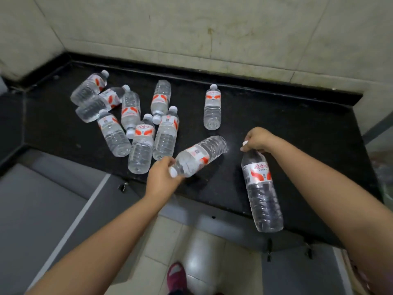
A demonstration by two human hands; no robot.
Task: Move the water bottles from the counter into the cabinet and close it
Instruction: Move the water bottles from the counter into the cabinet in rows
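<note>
Clear water bottles with red-and-white labels lie on a black counter (287, 128). My left hand (162, 177) grips the neck of one tilted bottle (202, 154) near the counter's front edge. By its capped top, my right hand (256, 139) holds a second bottle (261, 192), which hangs down over the front edge. Several more bottles lie in a heap (127, 118) at the left of the counter. One single bottle (212, 107) lies apart, further back. Grey cabinet fronts (42, 199) run below the counter.
Pale tiled walls (212, 39) close the counter at the back and left. Small handles (123, 186) stick out of the cabinet fronts below the edge. A foot in a red slipper (176, 277) stands on the light floor tiles.
</note>
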